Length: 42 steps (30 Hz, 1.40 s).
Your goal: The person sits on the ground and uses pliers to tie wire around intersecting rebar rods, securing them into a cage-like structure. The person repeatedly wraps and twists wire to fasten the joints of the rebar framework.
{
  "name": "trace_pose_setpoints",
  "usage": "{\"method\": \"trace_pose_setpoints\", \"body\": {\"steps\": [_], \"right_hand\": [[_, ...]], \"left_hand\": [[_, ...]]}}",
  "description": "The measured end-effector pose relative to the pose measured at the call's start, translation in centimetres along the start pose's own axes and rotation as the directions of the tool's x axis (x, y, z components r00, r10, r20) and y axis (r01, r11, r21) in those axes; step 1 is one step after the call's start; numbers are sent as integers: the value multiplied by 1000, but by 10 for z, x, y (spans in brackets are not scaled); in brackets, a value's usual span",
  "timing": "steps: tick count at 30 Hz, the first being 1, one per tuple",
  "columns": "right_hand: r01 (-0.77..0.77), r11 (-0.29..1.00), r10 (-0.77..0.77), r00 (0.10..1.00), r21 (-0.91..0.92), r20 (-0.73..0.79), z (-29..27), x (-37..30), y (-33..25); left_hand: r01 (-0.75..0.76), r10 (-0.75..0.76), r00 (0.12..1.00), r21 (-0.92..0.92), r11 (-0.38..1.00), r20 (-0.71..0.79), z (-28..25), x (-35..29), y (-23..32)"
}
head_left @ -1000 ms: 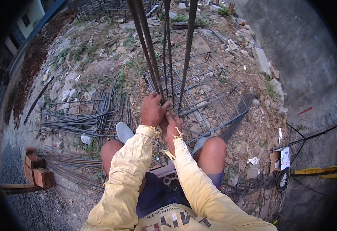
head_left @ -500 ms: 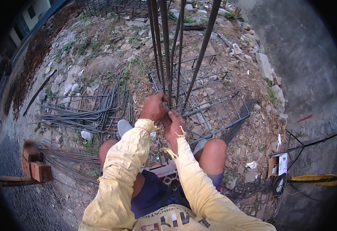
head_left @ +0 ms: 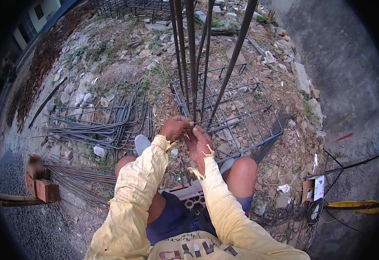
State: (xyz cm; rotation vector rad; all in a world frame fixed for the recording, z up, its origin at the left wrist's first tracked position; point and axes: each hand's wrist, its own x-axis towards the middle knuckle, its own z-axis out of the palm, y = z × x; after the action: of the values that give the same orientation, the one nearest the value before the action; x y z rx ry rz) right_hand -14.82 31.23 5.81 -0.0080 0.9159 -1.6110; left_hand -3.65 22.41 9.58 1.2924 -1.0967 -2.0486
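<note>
The person's two hands meet at the feet of the upright bars: the left hand (head_left: pixel 176 128) on their left, the right hand (head_left: pixel 199 143) on their near side. Fingers on both are bent and the fingertips come close together; whether they pinch anything I cannot tell, as the spot is too small. A second ago the left hand overlapped the right; now a gap shows between the palms. The upright bars (head_left: pixel 192 65), at least five, rise from the fingertips, their upper lengths farther right in view than before

Nearest the bars, on the near side, are two yellow sleeves (head_left: pixel 139 173), two bare knees (head_left: pixel 243 169), two grey shoes (head_left: pixel 141 144) and one pinkish stool (head_left: pixel 193 193). Right of the bars lies one flat cage (head_left: pixel 241 117) of tied rods. Left of them is one heap of bent rods (head_left: pixel 107 130), too tangled to count, and nearer the person one spread of straight rods (head_left: pixel 85 182), with at least two bricks (head_left: pixel 46 190) past it. Far right of the bars are one carton (head_left: pixel 319 188) and one yellow strip (head_left: pixel 358 203); well beyond the bars, more cage work (head_left: pixel 154 6)
</note>
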Motion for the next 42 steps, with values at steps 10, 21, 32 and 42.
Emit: {"method": "trace_pose_setpoints", "body": {"steps": [10,21,32,42], "right_hand": [[-98,961,103,995,259,-4,-2,3,14],[-157,949,145,987,275,65,11,-20,3],[-242,39,430,880,-969,-203,-153,14,88],[-112,-498,410,843,-860,-348,-227,26,145]], "left_hand": [[98,-69,982,-160,982,178,-14,5,2],[56,-132,948,256,965,290,-11,19,7],[-34,-44,982,402,915,181,-13,33,0],[-110,102,993,719,687,55,-1,2,33]]}}
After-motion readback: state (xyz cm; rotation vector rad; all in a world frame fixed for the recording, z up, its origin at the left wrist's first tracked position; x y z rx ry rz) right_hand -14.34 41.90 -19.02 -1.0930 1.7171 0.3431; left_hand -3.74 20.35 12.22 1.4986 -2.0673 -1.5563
